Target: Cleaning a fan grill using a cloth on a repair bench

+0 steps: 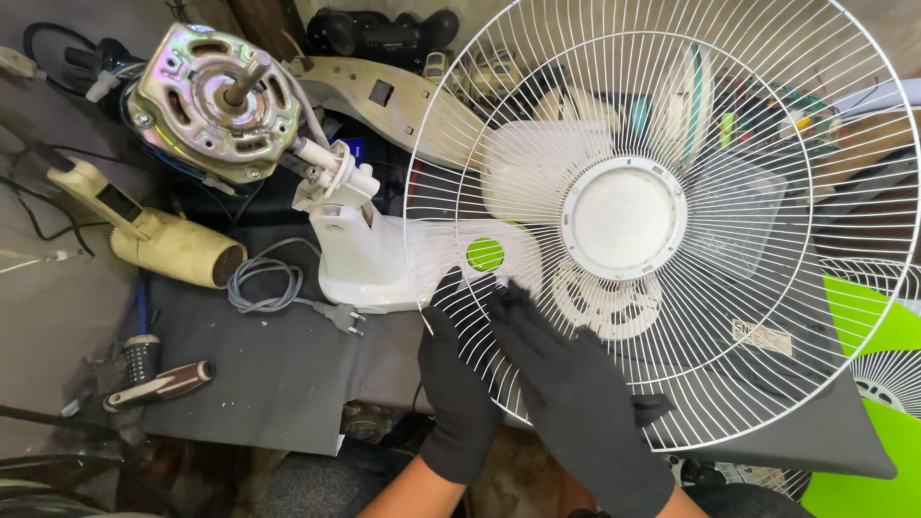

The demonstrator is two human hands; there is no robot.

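My gloved left hand pinches the lower-left rim of the white fan guard, which stands tilted over the bench, while my right hand lies spread against its wires, seemingly steadying it.

A dark grey mat covers the workbench. On it lie a coiled grey power cord, a brown-handled screwdriver and a cream heat gun. A white fan stand base rests there too

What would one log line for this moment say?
left hand: grips fan grille rim | right hand: on grille wires | nearby: bare motor, white fan base, plug cord
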